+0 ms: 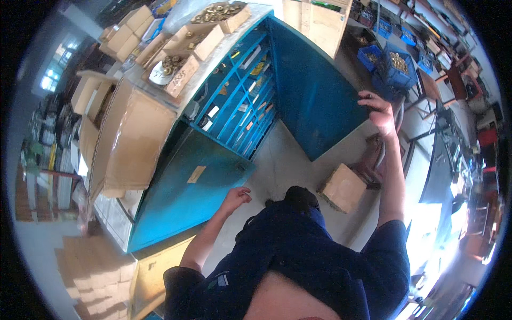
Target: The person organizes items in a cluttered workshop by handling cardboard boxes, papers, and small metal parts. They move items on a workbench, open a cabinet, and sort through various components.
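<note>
A blue metal cabinet stands in front of me with both doors swung open. Its shelves (247, 110) are divided by slats and hold small boxes and loose items. My right hand (380, 113) is at the outer edge of the right door (320, 90), with its fingers bent over that edge. Close to the free edge of the left door (192, 184), my left hand (235, 200) hangs with loosely curled fingers apart and nothing visible in them. A small paper label (196, 174) is stuck on the left door.
Open cartons (184, 73) of brass-coloured parts sit on the cabinet top. A big cardboard box (133, 136) stands at the left. On the floor, right of my body, is a wooden block-like stool (344, 188). Blue crates (397, 65) of parts are stacked at the far right.
</note>
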Demonstrator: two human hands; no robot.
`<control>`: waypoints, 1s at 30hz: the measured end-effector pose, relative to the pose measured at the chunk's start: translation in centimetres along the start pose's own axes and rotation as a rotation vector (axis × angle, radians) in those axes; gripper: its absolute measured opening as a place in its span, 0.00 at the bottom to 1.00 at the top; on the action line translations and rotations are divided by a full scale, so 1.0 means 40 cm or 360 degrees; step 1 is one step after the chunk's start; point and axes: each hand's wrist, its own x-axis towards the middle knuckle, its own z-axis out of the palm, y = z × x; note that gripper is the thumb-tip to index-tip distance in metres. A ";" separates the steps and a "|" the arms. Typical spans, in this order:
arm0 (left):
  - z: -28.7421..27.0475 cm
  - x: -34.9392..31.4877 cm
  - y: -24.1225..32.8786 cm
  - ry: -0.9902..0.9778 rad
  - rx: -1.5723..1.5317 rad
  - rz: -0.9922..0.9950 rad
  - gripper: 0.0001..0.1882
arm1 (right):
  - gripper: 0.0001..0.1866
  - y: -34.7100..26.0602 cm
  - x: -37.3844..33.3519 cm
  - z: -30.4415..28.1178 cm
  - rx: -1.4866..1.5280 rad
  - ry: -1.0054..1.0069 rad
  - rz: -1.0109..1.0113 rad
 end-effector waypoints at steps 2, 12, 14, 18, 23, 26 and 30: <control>-0.006 0.027 0.008 0.0021 0.0025 0.0070 0.15 | 0.23 -0.019 -0.004 0.001 -0.0388 0.0325 0.0105; -0.014 0.215 0.235 0.0137 0.0044 0.0184 0.15 | 0.25 0.212 -0.089 0.363 0.0623 0.0445 0.0451; -0.006 0.284 0.297 0.0164 0.0015 0.0205 0.16 | 0.26 0.269 -0.084 0.446 0.0676 0.0232 0.0505; 0.063 0.413 0.365 0.0005 0.0196 0.0258 0.15 | 0.29 0.282 0.030 0.485 0.1227 -0.0034 0.0921; 0.158 0.503 0.486 -0.0018 0.0583 0.0333 0.13 | 0.29 0.312 0.154 0.477 0.2061 -0.0123 0.0971; 0.151 0.523 0.525 0.0047 0.0518 0.0208 0.12 | 0.26 0.357 0.188 0.468 0.2151 -0.0113 0.0927; 0.115 0.514 0.552 0.0064 0.0708 0.0059 0.11 | 0.15 0.434 0.202 0.457 0.1469 -0.0229 0.0875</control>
